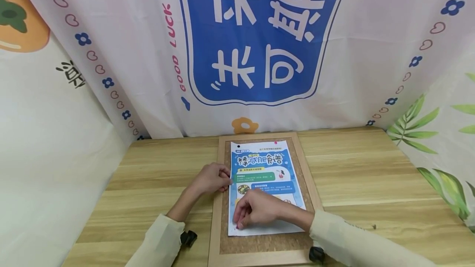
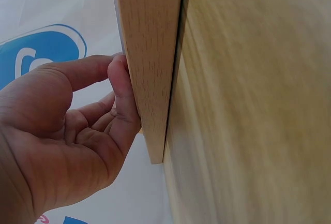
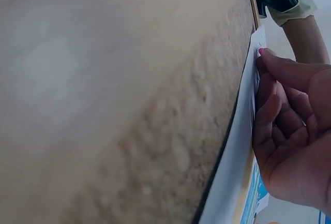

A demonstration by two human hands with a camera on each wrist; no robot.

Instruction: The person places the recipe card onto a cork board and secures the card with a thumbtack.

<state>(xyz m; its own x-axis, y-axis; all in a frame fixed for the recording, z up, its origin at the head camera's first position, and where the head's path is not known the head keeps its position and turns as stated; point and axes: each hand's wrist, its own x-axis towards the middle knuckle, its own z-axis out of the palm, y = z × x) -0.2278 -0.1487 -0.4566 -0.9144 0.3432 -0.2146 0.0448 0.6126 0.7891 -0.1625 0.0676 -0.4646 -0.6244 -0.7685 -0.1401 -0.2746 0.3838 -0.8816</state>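
A printed poster [image 1: 241, 228] lies on a wood-framed corkboard [image 1: 252, 247] on the table. At its lower left corner, my right hand [image 1: 257, 209] pinches a pink pushpin [image 3: 261, 51] between thumb and fingers, close against the paper. My left hand [image 1: 213, 177] rests loosely bent at the board's left frame [image 2: 150, 53], beside the poster's edge. In the left wrist view its thumb and a fingertip meet at the frame's upper edge. A black pushpin [image 1: 238, 146] and another pink pushpin [image 1: 276, 143] sit at the poster's two top corners.
Under the board is a wood-grain table [image 1: 356, 168]. A printed white curtain [image 1: 156, 106] hangs directly behind it, and further printed fabric flanks both sides. A small dark speck [image 1: 374, 226] lies on the table near the right sleeve.
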